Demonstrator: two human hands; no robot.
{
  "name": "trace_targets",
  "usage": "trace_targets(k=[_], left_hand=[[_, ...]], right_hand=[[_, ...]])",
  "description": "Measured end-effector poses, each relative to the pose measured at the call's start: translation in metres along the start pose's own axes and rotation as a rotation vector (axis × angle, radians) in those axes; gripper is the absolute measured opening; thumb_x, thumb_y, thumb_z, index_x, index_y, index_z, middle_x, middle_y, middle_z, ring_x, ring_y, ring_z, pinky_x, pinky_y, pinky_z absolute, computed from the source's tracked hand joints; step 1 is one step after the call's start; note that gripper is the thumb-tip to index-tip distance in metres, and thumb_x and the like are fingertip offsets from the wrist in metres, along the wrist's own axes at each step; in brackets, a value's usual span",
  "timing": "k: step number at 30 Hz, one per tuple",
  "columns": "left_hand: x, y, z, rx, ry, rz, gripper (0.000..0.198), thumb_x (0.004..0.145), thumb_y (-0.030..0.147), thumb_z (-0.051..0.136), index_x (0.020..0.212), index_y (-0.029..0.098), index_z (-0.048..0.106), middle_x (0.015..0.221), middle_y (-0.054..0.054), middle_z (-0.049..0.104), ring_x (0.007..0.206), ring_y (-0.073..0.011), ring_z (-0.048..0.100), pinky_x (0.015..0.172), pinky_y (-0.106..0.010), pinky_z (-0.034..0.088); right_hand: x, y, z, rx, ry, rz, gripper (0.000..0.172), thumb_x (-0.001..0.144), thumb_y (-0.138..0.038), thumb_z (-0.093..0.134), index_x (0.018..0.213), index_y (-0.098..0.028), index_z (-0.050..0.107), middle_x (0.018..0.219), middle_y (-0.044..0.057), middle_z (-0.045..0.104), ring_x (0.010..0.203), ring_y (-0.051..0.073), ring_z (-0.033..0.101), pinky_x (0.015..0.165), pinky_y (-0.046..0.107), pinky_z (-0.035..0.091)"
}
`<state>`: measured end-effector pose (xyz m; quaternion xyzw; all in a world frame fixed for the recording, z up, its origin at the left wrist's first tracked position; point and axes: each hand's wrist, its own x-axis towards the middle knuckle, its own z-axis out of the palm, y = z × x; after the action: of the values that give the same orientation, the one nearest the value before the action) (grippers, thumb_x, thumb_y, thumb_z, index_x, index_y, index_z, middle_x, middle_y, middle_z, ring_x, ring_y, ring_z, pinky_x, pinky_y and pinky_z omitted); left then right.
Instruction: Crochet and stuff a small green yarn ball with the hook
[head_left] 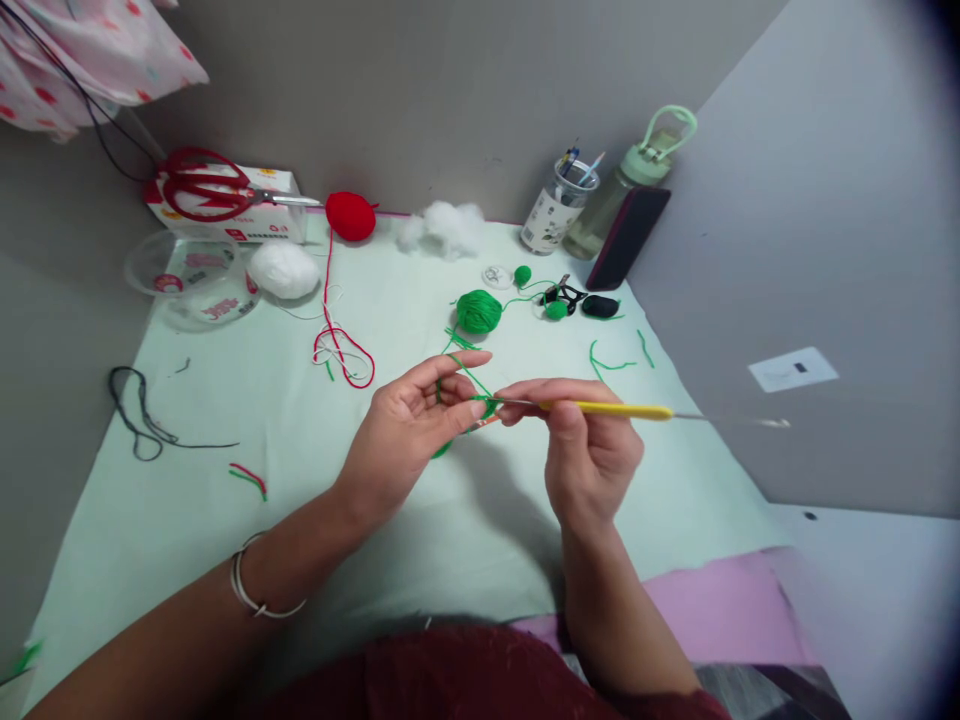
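Note:
My right hand (596, 455) grips a crochet hook (611, 410) by its yellow handle. One metal end points left into a small green crochet piece (489, 404), and the other end sticks out to the right. Thumb and fingers of my left hand (409, 425) pinch that piece, with green yarn running over the raised index finger. Part of the piece is hidden by my fingers. Just beyond my hands sits a ball of green yarn (478, 312). Something thin and orange (486, 423) shows beneath the work.
Red-handled scissors (206, 187) lie on a box at the back left, near plastic tubs (206, 290), white yarn (283, 270) and red yarn (351, 217). White stuffing (450, 230), a pen cup (559, 208), a bottle (619, 190) and a phone (628, 238) line the back. Yarn scraps (250, 480) lie about.

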<state>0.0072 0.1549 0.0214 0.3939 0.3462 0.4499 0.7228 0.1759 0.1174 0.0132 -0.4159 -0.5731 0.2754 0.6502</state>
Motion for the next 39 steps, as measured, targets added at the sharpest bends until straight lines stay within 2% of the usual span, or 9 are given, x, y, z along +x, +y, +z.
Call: trace_targets(k=[7, 11, 16, 20, 24, 27, 30, 34, 39], left_hand=[[-0.002, -0.001, 0.007, 0.027, 0.058, 0.038, 0.039, 0.081, 0.015, 0.089, 0.118, 0.023, 0.081, 0.083, 0.003, 0.069, 0.08, -0.0094, 0.065, 0.078, -0.021, 0.054], [0.0, -0.002, 0.005, -0.201, -0.032, -0.169, 0.05, 0.081, 0.022, 0.091, 0.128, 0.019, 0.076, 0.075, 0.004, 0.067, 0.067, -0.0069, 0.06, 0.07, -0.02, 0.054], [0.004, 0.002, 0.001, -0.33, -0.038, -0.24, 0.038, 0.083, 0.018, 0.088, 0.119, 0.015, 0.079, 0.063, 0.009, 0.051, 0.049, 0.0, 0.034, 0.05, -0.013, 0.038], [0.002, 0.002, 0.005, -0.214, -0.05, -0.178, 0.042, 0.079, 0.015, 0.09, 0.119, 0.02, 0.08, 0.068, 0.008, 0.057, 0.047, -0.0002, 0.035, 0.046, -0.014, 0.036], [0.0, -0.002, 0.007, -0.184, -0.003, -0.126, 0.045, 0.075, 0.012, 0.091, 0.117, 0.023, 0.081, 0.085, 0.004, 0.068, 0.049, 0.0005, 0.039, 0.045, -0.014, 0.037], [0.002, -0.003, 0.005, -0.247, -0.051, -0.19, 0.039, 0.078, 0.015, 0.09, 0.116, 0.021, 0.082, 0.072, 0.006, 0.061, 0.045, 0.001, 0.033, 0.044, -0.014, 0.035], [0.005, 0.0, 0.002, -0.323, -0.045, -0.251, 0.031, 0.08, 0.02, 0.09, 0.11, 0.015, 0.083, 0.065, 0.009, 0.05, 0.046, 0.0017, 0.027, 0.044, -0.012, 0.033], [0.007, 0.003, 0.001, -0.296, 0.022, -0.204, 0.028, 0.079, 0.021, 0.091, 0.105, 0.017, 0.083, 0.075, 0.005, 0.064, 0.055, -0.0012, 0.05, 0.057, -0.015, 0.045], [0.003, 0.001, 0.005, -0.215, -0.041, -0.182, 0.034, 0.08, 0.021, 0.091, 0.112, 0.02, 0.081, 0.084, 0.001, 0.075, 0.082, -0.011, 0.072, 0.08, -0.022, 0.054]], right_hand=[[-0.009, 0.007, -0.002, -0.444, -0.112, -0.35, 0.031, 0.104, -0.013, 0.059, 0.126, -0.028, 0.073, 0.104, 0.005, 0.08, 0.092, 0.021, 0.077, 0.075, 0.036, 0.066], [-0.013, 0.01, -0.002, -0.72, -0.111, -0.493, 0.037, 0.099, -0.011, 0.067, 0.125, -0.035, 0.076, 0.11, 0.004, 0.078, 0.094, 0.02, 0.077, 0.075, 0.033, 0.066], [-0.002, 0.006, 0.002, -0.182, 0.068, -0.138, 0.022, 0.107, -0.022, 0.057, 0.112, -0.028, 0.079, 0.092, 0.004, 0.075, 0.073, 0.017, 0.073, 0.063, 0.034, 0.064], [0.002, 0.004, 0.007, 0.004, 0.015, 0.005, 0.018, 0.106, -0.026, 0.062, 0.104, -0.026, 0.081, 0.096, 0.004, 0.078, 0.071, 0.015, 0.071, 0.061, 0.032, 0.062], [-0.006, 0.006, 0.009, -0.207, 0.005, -0.106, 0.024, 0.104, -0.016, 0.063, 0.113, -0.029, 0.081, 0.101, 0.004, 0.079, 0.08, 0.017, 0.075, 0.067, 0.033, 0.064], [-0.01, 0.008, 0.006, -0.468, -0.042, -0.311, 0.033, 0.099, -0.01, 0.068, 0.12, -0.033, 0.08, 0.112, 0.006, 0.079, 0.098, 0.021, 0.077, 0.076, 0.036, 0.066], [-0.005, 0.007, 0.001, -0.394, 0.044, -0.254, 0.024, 0.101, -0.015, 0.066, 0.113, -0.029, 0.081, 0.101, 0.005, 0.079, 0.086, 0.02, 0.076, 0.071, 0.035, 0.065], [0.004, 0.005, 0.0, -0.021, 0.086, 0.036, 0.018, 0.105, -0.028, 0.064, 0.102, -0.024, 0.081, 0.091, 0.004, 0.076, 0.07, 0.016, 0.071, 0.061, 0.032, 0.062], [0.004, 0.006, 0.003, 0.083, 0.014, 0.123, 0.016, 0.102, -0.033, 0.068, 0.102, -0.025, 0.081, 0.098, 0.005, 0.078, 0.075, 0.016, 0.072, 0.064, 0.032, 0.062]])
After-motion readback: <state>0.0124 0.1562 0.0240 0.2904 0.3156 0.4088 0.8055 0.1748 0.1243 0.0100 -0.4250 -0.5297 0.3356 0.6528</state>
